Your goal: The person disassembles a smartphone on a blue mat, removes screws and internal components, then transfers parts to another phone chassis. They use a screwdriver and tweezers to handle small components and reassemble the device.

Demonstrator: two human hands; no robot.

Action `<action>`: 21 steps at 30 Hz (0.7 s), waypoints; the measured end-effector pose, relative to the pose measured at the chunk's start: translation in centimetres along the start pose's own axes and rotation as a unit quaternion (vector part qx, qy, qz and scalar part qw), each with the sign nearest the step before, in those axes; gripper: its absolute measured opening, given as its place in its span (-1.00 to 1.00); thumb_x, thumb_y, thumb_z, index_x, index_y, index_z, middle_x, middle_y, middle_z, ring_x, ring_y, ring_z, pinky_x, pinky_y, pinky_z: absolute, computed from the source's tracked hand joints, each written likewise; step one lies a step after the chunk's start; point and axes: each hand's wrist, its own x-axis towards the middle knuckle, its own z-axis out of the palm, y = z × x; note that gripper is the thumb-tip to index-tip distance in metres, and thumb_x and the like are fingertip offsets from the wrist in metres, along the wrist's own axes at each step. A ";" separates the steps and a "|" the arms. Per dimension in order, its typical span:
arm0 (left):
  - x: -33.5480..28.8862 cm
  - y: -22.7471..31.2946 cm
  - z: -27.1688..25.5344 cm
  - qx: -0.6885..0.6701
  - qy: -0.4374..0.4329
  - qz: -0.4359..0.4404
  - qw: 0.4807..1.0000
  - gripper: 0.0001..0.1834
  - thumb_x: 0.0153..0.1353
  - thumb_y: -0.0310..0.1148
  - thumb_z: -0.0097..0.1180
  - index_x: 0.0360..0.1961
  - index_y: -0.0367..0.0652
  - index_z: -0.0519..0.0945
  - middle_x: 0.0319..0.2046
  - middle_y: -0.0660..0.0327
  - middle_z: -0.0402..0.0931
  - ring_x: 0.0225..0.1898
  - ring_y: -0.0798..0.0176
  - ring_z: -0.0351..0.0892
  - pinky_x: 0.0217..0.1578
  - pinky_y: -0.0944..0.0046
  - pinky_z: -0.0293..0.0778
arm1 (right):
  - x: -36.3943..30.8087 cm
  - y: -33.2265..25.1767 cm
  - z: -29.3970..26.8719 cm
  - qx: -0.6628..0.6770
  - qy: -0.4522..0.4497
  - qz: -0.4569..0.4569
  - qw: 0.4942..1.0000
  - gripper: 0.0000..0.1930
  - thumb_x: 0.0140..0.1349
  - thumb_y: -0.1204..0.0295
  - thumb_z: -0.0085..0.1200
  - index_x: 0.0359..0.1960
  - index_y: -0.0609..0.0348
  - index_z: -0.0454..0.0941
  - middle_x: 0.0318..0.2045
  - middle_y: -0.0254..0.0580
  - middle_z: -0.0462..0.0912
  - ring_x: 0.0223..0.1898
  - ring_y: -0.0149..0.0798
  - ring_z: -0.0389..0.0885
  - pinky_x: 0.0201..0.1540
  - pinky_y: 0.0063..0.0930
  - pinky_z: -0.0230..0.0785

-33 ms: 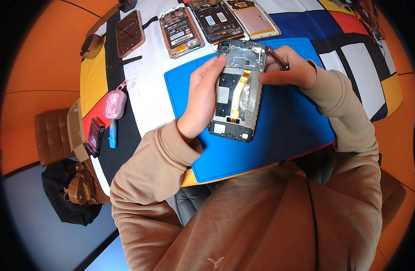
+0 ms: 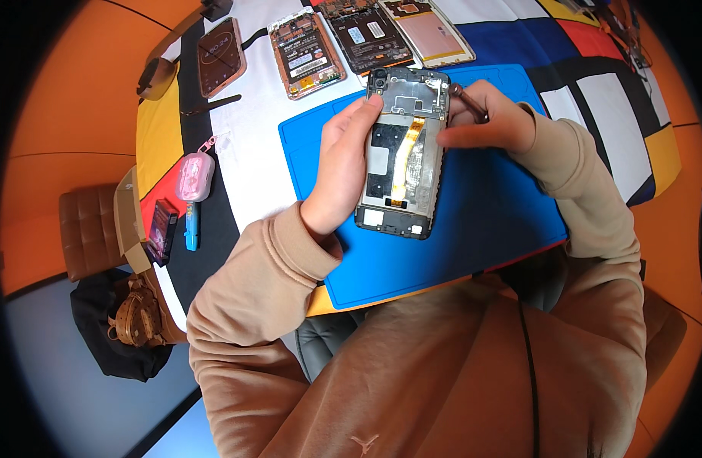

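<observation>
An opened smartphone (image 2: 423,164), its back cover off, is held tilted above the blue work mat (image 2: 503,221). A gold ribbon cable runs down its bare middle, and the camera block sits at its top left. My left hand (image 2: 342,160) grips the phone's left edge, thumb over the front and fingers hidden beneath. At the upper right edge, my right hand (image 2: 492,118) is closed around a brown rod-shaped tool (image 2: 470,104); its tip is not visible. The right thumb's tip lies at the phone's right edge; whether it touches is unclear.
Beyond the mat lie several opened phones (image 2: 306,55) and a phone with a lit screen (image 2: 222,58). Toward the left are a pink earphone case (image 2: 195,175), a blue pen-like stick (image 2: 191,227) and a small dark box (image 2: 162,229). Tools (image 2: 626,34) lie far right.
</observation>
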 end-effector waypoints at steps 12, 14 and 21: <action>0.2 0.4 -0.8 -0.081 -0.034 -0.017 0.996 -0.42 0.50 0.00 -0.37 0.14 -0.33 0.39 -0.19 0.03 0.66 -0.25 0.30 0.68 -0.09 0.34 0.54 | -1.3 -1.4 0.1 0.004 -0.056 0.065 0.996 -0.76 0.15 0.36 0.33 -0.23 0.26 0.65 -0.49 -0.45 0.57 -0.58 -0.66 0.31 -0.55 -0.70 0.04; 0.3 0.4 -0.7 -0.054 -0.042 -0.025 0.997 -0.33 0.49 0.08 -0.45 0.16 -0.37 0.35 -0.16 -0.06 0.65 -0.20 0.20 0.69 -0.05 0.28 0.54 | -1.3 -1.2 -0.5 0.027 0.014 0.092 0.995 -0.76 0.18 0.35 0.29 -0.22 0.25 0.63 -0.51 -0.44 0.55 -0.65 -0.65 0.26 -0.62 -0.69 -0.02; 0.4 0.2 -0.8 0.083 -0.099 0.011 0.991 -0.34 0.52 -0.02 -0.46 -0.16 -0.47 0.52 -0.37 -0.13 0.65 -0.47 0.14 0.67 -0.28 0.29 0.55 | -1.0 -0.5 -5.1 0.062 0.098 -0.005 0.993 -0.69 0.34 0.22 0.13 -0.14 0.23 0.47 -0.74 -0.59 0.17 -0.77 -0.65 0.01 -0.71 -0.65 -0.19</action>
